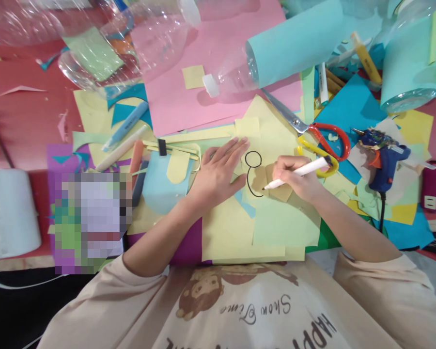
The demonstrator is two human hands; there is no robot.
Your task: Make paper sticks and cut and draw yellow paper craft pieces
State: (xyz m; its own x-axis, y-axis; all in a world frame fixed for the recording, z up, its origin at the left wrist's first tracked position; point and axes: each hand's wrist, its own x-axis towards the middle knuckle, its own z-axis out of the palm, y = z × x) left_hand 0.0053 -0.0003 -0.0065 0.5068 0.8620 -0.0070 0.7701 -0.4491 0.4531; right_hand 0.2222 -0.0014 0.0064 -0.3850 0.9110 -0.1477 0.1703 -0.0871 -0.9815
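My right hand (292, 177) grips a white marker (305, 169) with a dark end, its tip down on a pale yellow sheet of paper (225, 237). Beside the tip is a black line drawing (253, 159): a small oval with an open curve below it. Flat on the paper, just left of the drawing, lies my left hand (220, 172) with its fingers stretched out and nothing in it. Scissors (301, 127) with one red and one yellow handle loop lie beyond my right hand, the yellow loop partly behind the marker.
A clear bottle wrapped in turquoise paper (294, 46) lies on pink paper (167, 97). At right are a blue glue gun (388, 165) and another turquoise-wrapped bottle (409, 72). Markers (127, 126) and paper scraps lie at left, near a white roll (10, 213).
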